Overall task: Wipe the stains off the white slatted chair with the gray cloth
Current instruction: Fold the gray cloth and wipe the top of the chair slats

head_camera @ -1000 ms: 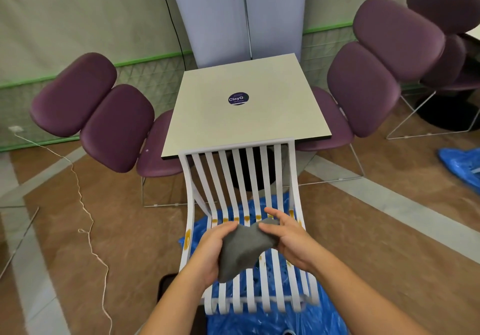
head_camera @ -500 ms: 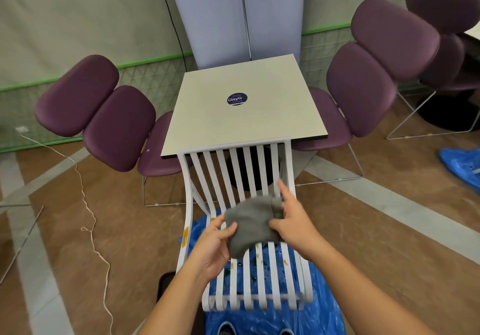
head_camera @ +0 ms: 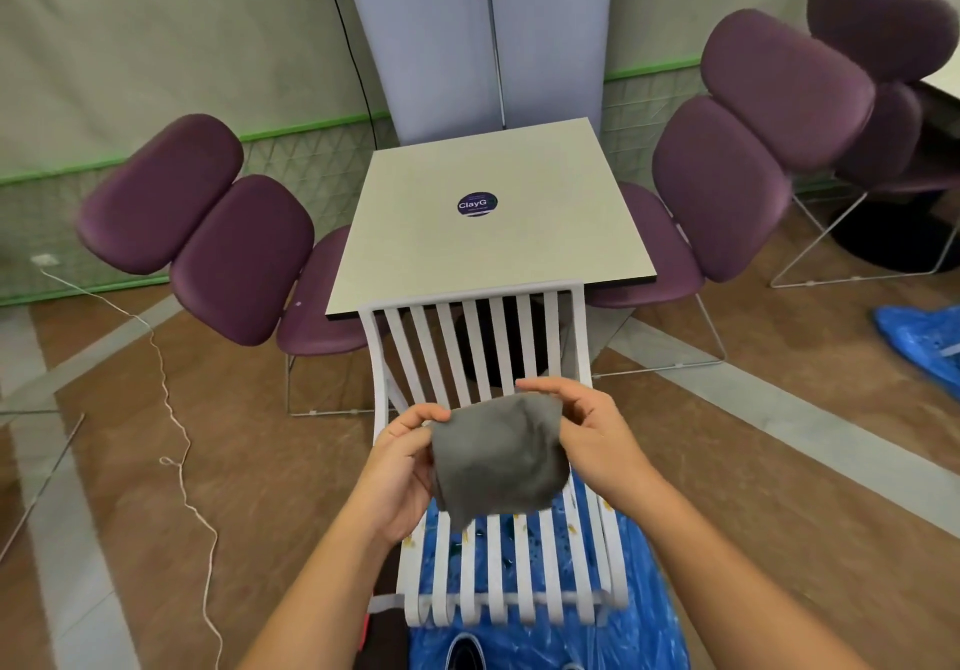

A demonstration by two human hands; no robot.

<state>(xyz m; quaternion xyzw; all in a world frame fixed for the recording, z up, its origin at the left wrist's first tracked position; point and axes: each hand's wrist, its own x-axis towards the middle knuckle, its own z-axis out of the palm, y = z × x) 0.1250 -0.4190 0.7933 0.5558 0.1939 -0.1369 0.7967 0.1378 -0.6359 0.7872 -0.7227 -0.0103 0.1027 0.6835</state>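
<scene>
Soft even indoor light, wide-angle edge bending, slight blur.

The gray cloth, earlier pressed on the white slatted chair, has been raised and spread, pinched at 9 o'clock by the left hand, 3 o'clock by the right hand.

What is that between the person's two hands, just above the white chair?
The gray cloth, bunched up: the left hand pinches one edge, the right hand the other. It hangs over the white slatted chair, as the head view shows.
</scene>
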